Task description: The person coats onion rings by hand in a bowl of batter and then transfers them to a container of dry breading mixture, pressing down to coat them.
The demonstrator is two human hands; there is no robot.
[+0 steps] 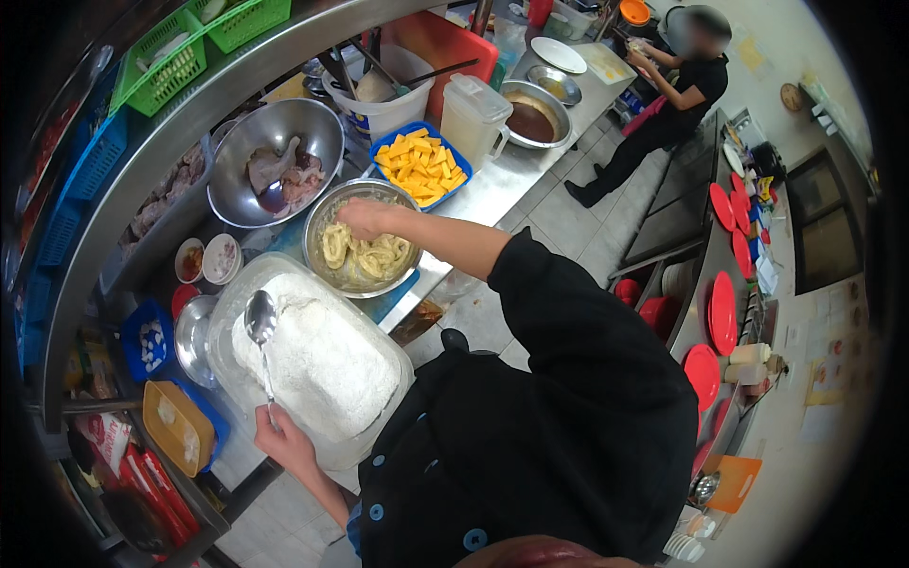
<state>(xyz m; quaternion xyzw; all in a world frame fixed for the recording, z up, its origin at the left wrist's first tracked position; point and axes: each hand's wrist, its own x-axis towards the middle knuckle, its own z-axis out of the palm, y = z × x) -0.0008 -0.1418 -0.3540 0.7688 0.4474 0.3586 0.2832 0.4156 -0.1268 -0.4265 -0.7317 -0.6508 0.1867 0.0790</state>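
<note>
My left hand (285,440) grips the handle of a metal spoon (260,318). The spoon's bowl is over white flour (334,362), which fills a large clear plastic tub (387,444) in front of me. My right hand (368,217) reaches into a steel mixing bowl (310,264), beyond the tub. In that bowl lie thick pieces coated in yellowish batter (373,257). My right fingertips are down among them, partly hidden, so I cannot tell whether they hold a piece.
A larger steel bowl (238,188) holds raw meat (284,174). Nearby are a blue basket of yellow cut pieces (420,163), a plastic pitcher (472,117) and a bowl of brown sauce (531,122). A metal shelf (99,234) curves along the left. Another person (675,92) stands at the far counter end.
</note>
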